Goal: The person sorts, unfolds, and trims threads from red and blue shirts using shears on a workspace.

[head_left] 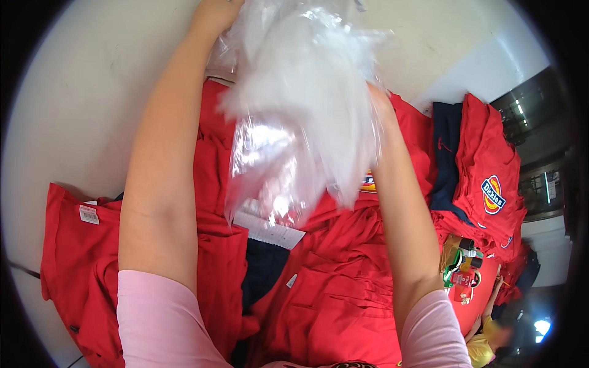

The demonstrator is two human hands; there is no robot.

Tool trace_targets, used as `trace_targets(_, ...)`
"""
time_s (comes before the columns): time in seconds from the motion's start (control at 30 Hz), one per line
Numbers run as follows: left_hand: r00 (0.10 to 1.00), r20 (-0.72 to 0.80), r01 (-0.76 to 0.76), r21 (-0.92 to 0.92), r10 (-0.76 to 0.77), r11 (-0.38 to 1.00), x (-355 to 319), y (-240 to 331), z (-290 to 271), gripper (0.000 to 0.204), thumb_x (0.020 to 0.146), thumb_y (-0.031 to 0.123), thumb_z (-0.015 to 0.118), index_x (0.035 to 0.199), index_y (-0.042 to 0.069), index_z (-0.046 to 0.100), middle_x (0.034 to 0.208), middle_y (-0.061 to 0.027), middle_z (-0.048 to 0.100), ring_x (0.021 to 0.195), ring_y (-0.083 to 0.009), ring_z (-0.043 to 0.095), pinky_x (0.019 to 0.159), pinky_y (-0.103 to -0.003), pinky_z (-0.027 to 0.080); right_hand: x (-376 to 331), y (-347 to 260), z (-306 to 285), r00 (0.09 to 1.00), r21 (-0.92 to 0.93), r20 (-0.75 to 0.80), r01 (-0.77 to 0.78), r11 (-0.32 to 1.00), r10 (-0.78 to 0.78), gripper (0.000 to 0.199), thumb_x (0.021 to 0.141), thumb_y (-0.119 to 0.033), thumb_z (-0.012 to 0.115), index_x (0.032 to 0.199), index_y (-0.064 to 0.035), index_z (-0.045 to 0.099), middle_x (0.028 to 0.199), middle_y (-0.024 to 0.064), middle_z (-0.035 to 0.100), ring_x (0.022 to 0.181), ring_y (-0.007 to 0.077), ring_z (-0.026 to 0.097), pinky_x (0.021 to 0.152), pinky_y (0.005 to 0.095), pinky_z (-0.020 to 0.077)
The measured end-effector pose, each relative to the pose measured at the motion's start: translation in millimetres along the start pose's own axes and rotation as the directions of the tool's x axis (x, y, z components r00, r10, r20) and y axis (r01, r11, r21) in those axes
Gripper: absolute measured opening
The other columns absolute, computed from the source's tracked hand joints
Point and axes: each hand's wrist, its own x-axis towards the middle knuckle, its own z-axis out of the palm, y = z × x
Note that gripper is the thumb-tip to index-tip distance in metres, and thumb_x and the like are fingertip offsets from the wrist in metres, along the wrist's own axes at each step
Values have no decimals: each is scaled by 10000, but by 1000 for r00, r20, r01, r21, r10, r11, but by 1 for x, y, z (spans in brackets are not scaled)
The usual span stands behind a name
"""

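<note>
A bunch of clear plastic bags (300, 86), blurred in places, hangs between my arms above red garments. At the upper edge my left hand (219, 12), partly cut off, is closed at the bags' upper left side. My right hand (377, 98) reaches behind the bags from the right; its fingers are hidden by the plastic. Beneath the bags lie red garments (343, 270), with a white printed paper (270, 232) and a dark navy piece of cloth (262, 270) among them.
A pale table (80, 116) extends to the left and far side. Folded red garments (491, 159) and navy cloth (446, 153) are piled on the right, near small bottles (469, 264). A red garment with a white tag (89, 214) lies left. Another person in yellow (481, 349) appears lower right.
</note>
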Motion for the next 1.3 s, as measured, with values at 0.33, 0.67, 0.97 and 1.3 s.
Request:
trace_targets(0.33, 964, -23, -263, 94, 266, 960, 32, -50, 3, 565, 933, 441, 704, 1265, -15, 692, 1229, -278, 703, 1149, -431, 674, 1008, -482, 513, 158, 4, 64, 972, -221, -229, 1, 975, -52, 366, 983, -69, 611, 1278, 144, 579, 1114, 227, 694, 925, 290, 724, 779, 401, 631)
trace_targets(0.67, 695, 506, -690, 271, 511, 671, -38, -13, -13, 812, 796, 284, 824, 1500, 34, 506, 1475, -230, 565, 1333, -320, 570, 1119, -416, 466, 211, 24, 62, 946, -582, -52, 232, 779, -320, 379, 976, -107, 643, 1300, 82, 590, 1189, 215, 673, 1053, 300, 685, 870, 419, 588)
trace_targets(0.97, 847, 387, -513, 420, 363, 749, -16, -57, -14, 916, 695, 268, 896, 1516, 109, 525, 1390, -215, 640, 1264, -352, 626, 1077, -416, 499, 163, 21, 38, 714, -893, 240, 428, 139, -658, 394, 971, -141, 672, 1321, 25, 600, 1257, 204, 654, 1169, 310, 650, 952, 434, 549)
trace_targets(1.3, 930, -8, -322, 465, 367, 825, -28, -50, 12, 543, 807, 227, 760, 1344, 185, 690, 1155, -231, 724, 1077, -386, 698, 949, -474, 543, 56, 66, 38, 527, -646, 760, 681, -346, -381, 509, 976, -254, 662, 1436, -63, 555, 1467, 201, 549, 1372, 346, 512, 1180, 476, 367)
